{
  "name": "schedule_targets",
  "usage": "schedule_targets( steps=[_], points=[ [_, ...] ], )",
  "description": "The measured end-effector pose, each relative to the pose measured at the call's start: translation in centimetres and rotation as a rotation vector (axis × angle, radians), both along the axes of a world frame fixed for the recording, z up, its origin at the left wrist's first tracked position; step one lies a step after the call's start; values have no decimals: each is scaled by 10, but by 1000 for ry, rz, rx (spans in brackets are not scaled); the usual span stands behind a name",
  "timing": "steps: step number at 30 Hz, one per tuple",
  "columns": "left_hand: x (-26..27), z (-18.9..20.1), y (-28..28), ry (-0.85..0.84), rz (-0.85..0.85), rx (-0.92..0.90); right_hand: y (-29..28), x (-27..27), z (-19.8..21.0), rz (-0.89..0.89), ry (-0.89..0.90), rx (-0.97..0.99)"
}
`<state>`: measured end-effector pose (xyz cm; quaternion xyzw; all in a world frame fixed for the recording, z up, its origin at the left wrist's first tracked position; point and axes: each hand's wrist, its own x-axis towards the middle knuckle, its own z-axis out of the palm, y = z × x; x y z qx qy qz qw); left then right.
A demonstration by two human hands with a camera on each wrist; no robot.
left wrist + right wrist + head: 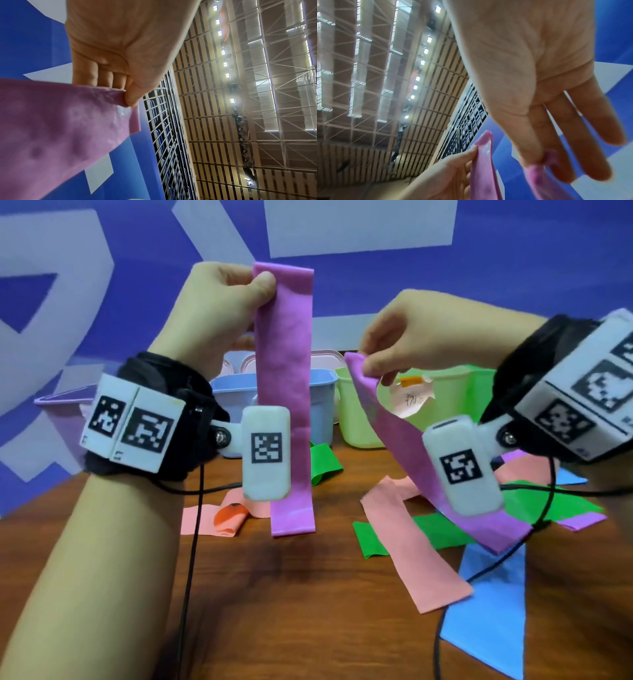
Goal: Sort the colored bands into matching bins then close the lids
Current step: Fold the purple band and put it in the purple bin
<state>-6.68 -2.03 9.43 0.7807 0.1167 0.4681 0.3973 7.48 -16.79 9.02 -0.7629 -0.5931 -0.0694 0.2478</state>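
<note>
— Blue wall behind, wooden bench (pixel 308 594) below. Where are the bands?

— Left hand (pixel 212 313) pinches one purple band (pixel 286 392) by its top end; it hangs straight down, long axis vertical, lower end just above the bench.

— And the right hand (pixel 411 337)?

— Thumb and forefinger pinch a second purple band (pixel 404 440), slanting down to the right onto the loose pile. Blue bin (pixel 322 405) and green bin (pixel 356 419) stand behind.

My left hand (pixel 219 313): raised, thumb and fingers pinching. My right hand (pixel 407 337): lower, thumb and forefinger pinching, other fingers extended.
</note>
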Motion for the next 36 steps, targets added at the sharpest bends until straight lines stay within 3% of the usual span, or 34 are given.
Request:
schedule_targets(
  steps=[5, 8, 10, 14, 16, 20, 31, 33, 36],
  points=[
    [0, 1, 5, -17, -7, -18, 6, 4, -9, 150, 605, 152],
    [2, 1, 7, -21, -4, -17, 1, 8, 0, 287, 791, 240],
    [2, 0, 8, -22, 6, -22, 0, 8, 9, 310, 770, 276],
    [3, -1, 11, -11, 28, -43, 6, 7, 26, 219, 495, 320],
    [3, -3, 13, -14, 36, -60, 10, 4, 33, 252, 450, 353],
    [-1, -1, 16, -40, 37, -73, 17, -1, 38, 366, 586, 400],
    [6, -3, 18, -45, 80, -83, 35, 26, -7, 242, 818, 510],
    [10, -5, 16, -29, 84, -75, 31, 28, -8, 260, 808, 515],
    [16, -10, 12, 12, 70, -68, 18, 27, -4, 353, 644, 443]
  ],
)
